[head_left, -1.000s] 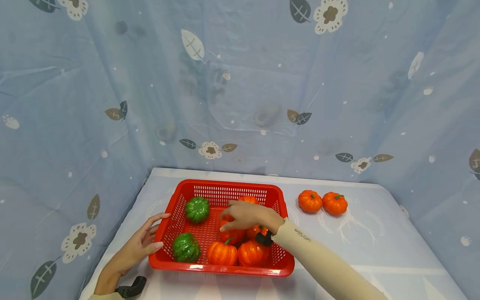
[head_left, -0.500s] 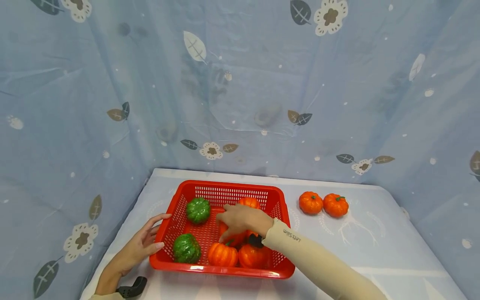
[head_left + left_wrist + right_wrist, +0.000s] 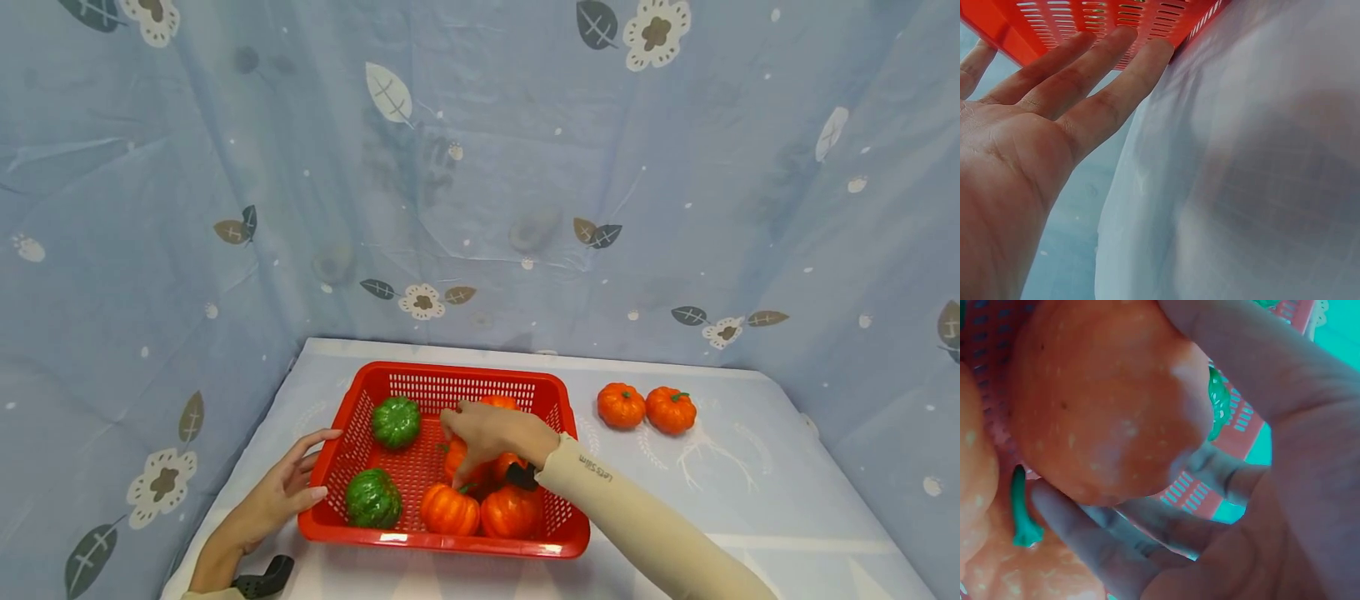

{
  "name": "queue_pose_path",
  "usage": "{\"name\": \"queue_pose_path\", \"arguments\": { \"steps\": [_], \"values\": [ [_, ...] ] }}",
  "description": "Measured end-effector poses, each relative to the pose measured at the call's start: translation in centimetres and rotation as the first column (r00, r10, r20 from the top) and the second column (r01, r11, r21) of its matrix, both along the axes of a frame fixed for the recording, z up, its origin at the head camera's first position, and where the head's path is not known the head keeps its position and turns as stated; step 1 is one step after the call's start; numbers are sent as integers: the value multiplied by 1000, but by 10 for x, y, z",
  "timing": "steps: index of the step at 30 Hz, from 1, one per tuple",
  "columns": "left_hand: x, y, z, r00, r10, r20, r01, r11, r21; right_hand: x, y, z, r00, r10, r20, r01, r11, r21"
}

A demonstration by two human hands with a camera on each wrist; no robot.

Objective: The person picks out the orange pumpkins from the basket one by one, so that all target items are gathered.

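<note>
My right hand (image 3: 483, 433) is inside the red basket (image 3: 442, 542), its thumb and fingers curled round an orange pumpkin (image 3: 1110, 400). In the head view the hand hides part of that pumpkin. Close by in the basket lie a front orange pumpkin (image 3: 450, 510), another orange one (image 3: 512, 512) to its right, and an orange one (image 3: 498, 402) at the back. On the basket's left side are two green pumpkins, one rear (image 3: 396, 422) and one front (image 3: 373, 498). My left hand (image 3: 279, 492) touches the basket's left side with fairly straight fingers (image 3: 1104, 112).
Two more orange pumpkins (image 3: 621, 406) stand side by side on the table (image 3: 720, 492), right of the basket. A patterned blue cloth (image 3: 480, 192) rises behind the table and along both sides.
My right hand has shifted slightly and now has its fingers round the orange pumpkin. The two front orange pumpkins have edged a little to the right. My left hand stays put.
</note>
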State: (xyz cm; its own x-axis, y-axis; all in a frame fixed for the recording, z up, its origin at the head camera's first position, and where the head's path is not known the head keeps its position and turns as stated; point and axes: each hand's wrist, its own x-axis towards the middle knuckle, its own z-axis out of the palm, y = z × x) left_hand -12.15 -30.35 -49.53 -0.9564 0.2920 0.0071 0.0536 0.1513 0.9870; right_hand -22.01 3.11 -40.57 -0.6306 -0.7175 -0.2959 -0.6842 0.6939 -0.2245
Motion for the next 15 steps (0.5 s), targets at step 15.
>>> {"name": "queue_pose_path", "arguments": {
  "steps": [15],
  "values": [
    [1, 2, 1, 1000, 18, 11, -18, 1000, -9, -10, 20, 11, 998, 38, -56, -50, 970, -239]
  ]
}}
